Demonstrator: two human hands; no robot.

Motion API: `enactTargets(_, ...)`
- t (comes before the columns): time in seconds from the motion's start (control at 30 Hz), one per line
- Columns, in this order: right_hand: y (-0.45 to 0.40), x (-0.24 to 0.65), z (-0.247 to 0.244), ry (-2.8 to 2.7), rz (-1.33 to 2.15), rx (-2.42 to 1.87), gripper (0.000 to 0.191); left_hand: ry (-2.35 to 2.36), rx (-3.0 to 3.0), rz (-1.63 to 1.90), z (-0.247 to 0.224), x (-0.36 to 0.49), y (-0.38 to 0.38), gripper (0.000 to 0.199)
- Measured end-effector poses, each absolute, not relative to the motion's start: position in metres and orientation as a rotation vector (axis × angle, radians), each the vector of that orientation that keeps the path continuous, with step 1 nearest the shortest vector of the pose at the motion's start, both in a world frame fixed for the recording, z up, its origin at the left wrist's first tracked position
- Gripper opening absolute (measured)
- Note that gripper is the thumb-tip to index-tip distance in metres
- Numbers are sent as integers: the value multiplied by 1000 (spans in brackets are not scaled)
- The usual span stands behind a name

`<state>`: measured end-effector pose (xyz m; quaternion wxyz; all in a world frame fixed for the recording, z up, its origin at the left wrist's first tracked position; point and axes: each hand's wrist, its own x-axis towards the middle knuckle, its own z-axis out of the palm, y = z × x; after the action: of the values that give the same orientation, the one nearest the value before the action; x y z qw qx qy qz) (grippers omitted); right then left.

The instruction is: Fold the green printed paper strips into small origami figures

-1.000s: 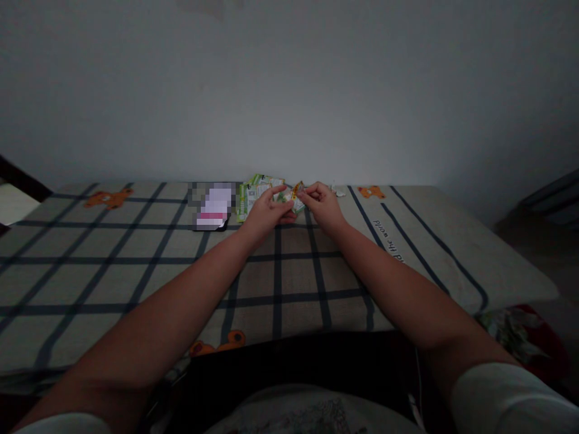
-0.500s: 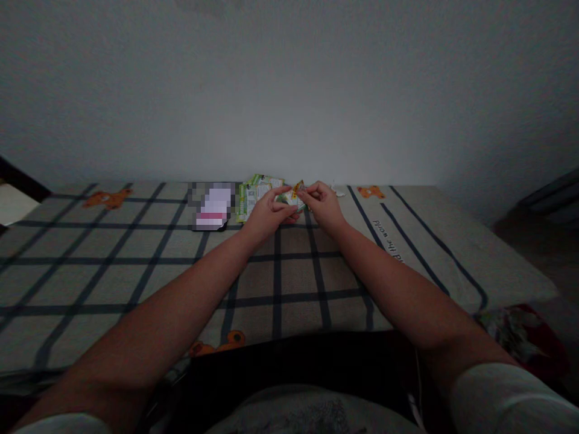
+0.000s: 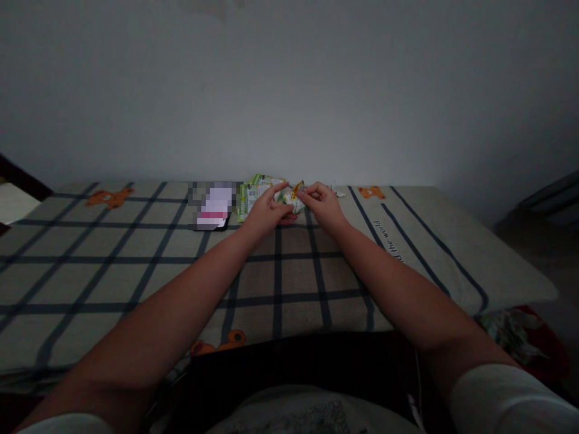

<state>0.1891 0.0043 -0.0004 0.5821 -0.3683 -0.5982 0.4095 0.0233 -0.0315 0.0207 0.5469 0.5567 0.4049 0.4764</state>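
My right hand (image 3: 324, 204) is pinched on a small yellow packet (image 3: 298, 189), which stands up at its fingertips. My left hand (image 3: 266, 210) is just left of it, with thumb and index finger spread apart; its lower fingers are partly hidden. Between the hands is a green-and-white packet (image 3: 296, 204), partly covered by my fingers. Several green-and-white printed packets (image 3: 248, 202) lie overlapping behind and left of my left hand.
A phone (image 3: 214, 208) with a lit, blurred-out screen lies left of the packets. A crumpled white scrap (image 3: 338, 191) is beyond my right hand. The checked cloth (image 3: 298, 277) covers the table, which meets a wall (image 3: 289, 108). A red container (image 3: 540, 343) stands low at right.
My left thumb has drawn back a little to the left, and the gap to the index finger is wider. The right hand keeps its pinch on the yellow packet.
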Motion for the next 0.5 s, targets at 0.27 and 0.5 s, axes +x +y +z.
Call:
enactTargets(0.27, 2, 188, 1, -1436, 1091, -835, 39, 967, 1459, 1246, 20, 12, -23, 42)
enactTargets(0.5, 4, 190, -1, -1467, 1191, -840, 37, 994, 1449, 1297, 22, 10, -21, 39)
